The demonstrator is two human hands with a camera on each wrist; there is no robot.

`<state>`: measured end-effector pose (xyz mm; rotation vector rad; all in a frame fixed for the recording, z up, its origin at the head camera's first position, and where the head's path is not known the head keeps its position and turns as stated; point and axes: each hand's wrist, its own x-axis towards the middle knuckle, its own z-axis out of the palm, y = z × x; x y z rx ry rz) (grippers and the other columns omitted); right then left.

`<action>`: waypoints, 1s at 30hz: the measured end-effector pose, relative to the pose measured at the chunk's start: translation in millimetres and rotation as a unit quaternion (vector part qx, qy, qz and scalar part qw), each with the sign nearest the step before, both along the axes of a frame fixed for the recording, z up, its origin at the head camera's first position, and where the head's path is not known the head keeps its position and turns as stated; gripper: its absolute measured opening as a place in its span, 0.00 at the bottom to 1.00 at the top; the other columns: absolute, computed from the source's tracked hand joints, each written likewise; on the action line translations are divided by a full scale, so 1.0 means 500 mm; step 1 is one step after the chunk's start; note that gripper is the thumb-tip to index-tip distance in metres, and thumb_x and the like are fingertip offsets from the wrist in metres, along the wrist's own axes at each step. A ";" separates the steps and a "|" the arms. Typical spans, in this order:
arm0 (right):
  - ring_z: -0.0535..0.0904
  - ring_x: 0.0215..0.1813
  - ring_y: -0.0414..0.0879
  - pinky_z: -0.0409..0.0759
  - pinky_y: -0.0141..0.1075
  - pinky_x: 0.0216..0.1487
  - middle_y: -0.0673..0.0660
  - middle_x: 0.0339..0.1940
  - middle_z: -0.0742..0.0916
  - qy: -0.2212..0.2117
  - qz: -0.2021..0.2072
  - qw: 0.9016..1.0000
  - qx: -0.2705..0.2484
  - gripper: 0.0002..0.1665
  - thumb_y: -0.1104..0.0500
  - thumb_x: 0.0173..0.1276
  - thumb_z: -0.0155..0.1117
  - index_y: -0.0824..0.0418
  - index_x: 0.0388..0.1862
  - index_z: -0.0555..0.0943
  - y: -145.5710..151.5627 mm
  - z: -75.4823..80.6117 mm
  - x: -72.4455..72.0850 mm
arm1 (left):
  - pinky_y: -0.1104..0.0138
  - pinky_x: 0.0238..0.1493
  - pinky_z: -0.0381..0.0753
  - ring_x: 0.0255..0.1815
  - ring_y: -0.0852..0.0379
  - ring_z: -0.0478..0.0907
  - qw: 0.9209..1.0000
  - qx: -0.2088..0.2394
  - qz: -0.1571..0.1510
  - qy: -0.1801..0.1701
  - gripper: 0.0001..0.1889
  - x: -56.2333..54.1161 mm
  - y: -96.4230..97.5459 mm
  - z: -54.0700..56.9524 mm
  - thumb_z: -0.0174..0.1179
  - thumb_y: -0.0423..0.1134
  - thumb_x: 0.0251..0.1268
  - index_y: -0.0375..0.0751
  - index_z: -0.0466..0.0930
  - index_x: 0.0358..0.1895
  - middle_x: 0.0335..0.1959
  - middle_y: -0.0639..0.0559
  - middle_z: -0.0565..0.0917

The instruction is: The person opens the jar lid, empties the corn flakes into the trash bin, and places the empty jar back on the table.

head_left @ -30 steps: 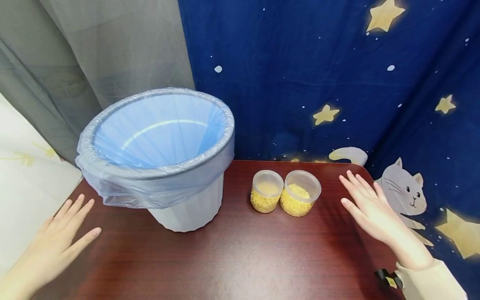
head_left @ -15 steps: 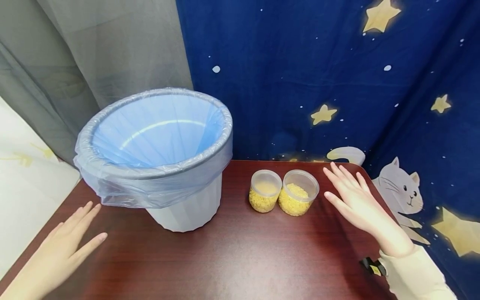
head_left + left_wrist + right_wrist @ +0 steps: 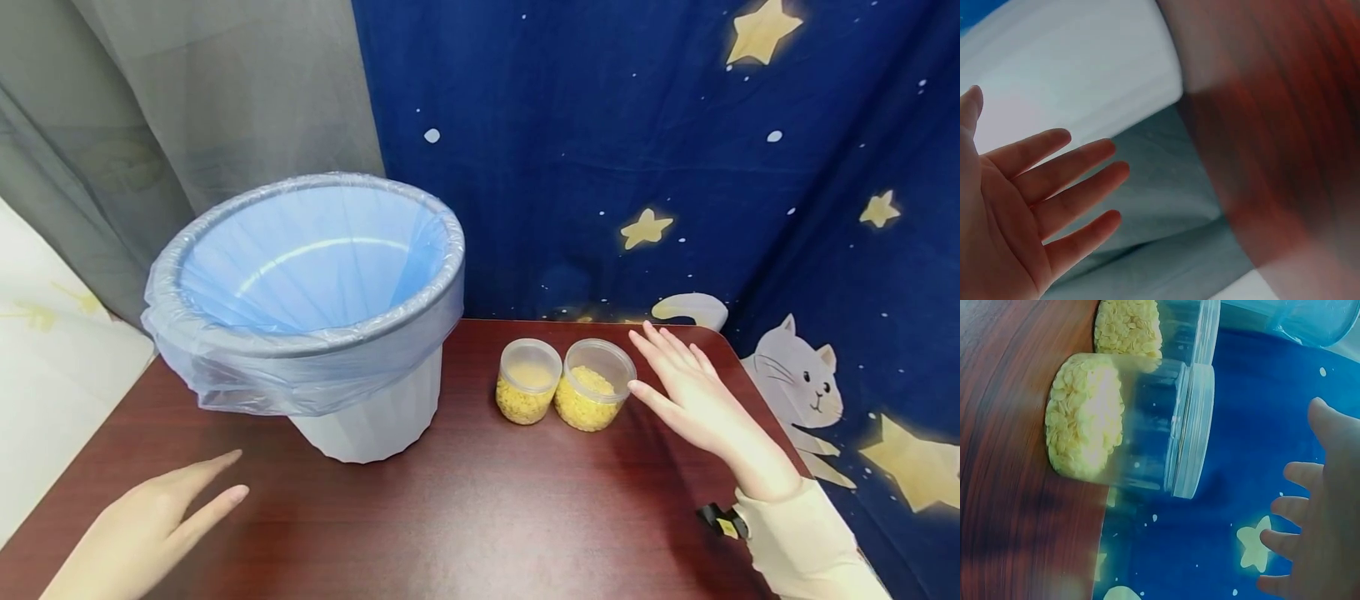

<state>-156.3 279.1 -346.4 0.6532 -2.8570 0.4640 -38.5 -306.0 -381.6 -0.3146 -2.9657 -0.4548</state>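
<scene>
Two clear round jars, partly filled with yellow flakes, stand side by side on the table; the left jar [image 3: 527,382] is narrower than the right jar [image 3: 592,387]. My right hand [image 3: 693,408] hovers just right of the wider jar, fingers extended, holding nothing. In the right wrist view the wider jar [image 3: 1116,422] lies beyond the thumb, apart from my right hand [image 3: 1329,512]. My left hand [image 3: 146,529], fingers loosely extended, is above the table in front of a waste bin [image 3: 375,417]. My left hand [image 3: 1022,206] shows a bare palm in the left wrist view.
A blue plastic bag [image 3: 315,258] lines the bin and folds over its rim. The bin stands on the reddish-brown table [image 3: 465,517], left of the jars. Behind hang a grey curtain [image 3: 247,92] and a blue star-patterned curtain [image 3: 525,167].
My right hand has moved left, closer to the wider jar. My left hand has moved right and nearer the table's front, and its fingers have turned inward. The jars and bin stay in place.
</scene>
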 end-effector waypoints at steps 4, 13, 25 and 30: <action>0.47 0.76 0.57 0.43 0.58 0.70 0.61 0.76 0.57 -0.009 0.008 1.000 -0.007 0.40 0.43 0.71 0.55 0.55 0.76 0.57 -0.007 -0.001 -0.005 | 0.44 0.48 0.70 0.52 0.38 0.77 1.000 -0.003 -0.007 -0.001 0.25 0.007 0.034 0.012 0.60 0.53 0.64 0.40 0.79 0.57 0.52 0.42 0.81; 0.53 0.73 0.62 0.52 0.65 0.64 0.63 0.75 0.60 -0.014 -0.009 1.000 -0.007 0.46 0.36 0.64 0.60 0.55 0.75 0.60 -0.023 -0.007 -0.015 | 0.55 0.46 0.75 0.45 0.54 0.82 0.992 -0.018 -0.071 0.099 0.20 0.016 0.113 0.024 0.67 0.53 0.55 0.48 0.84 0.49 0.44 0.58 0.84; 0.56 0.72 0.62 0.54 0.64 0.64 0.63 0.74 0.62 -0.010 -0.008 1.000 -0.012 0.54 0.30 0.54 0.65 0.55 0.74 0.62 -0.046 -0.022 -0.030 | 0.67 0.45 0.74 0.44 0.64 0.80 0.966 0.009 -0.186 0.180 0.18 -0.006 0.203 0.034 0.67 0.52 0.56 0.51 0.84 0.48 0.45 0.67 0.82; 0.58 0.71 0.62 0.56 0.64 0.63 0.63 0.73 0.63 -0.003 -0.001 1.000 -0.014 0.54 0.31 0.53 0.68 0.55 0.73 0.63 -0.051 -0.029 -0.034 | 0.67 0.48 0.73 0.48 0.64 0.79 0.953 0.033 -0.227 0.197 0.19 -0.020 0.239 0.030 0.64 0.53 0.59 0.50 0.82 0.51 0.48 0.65 0.81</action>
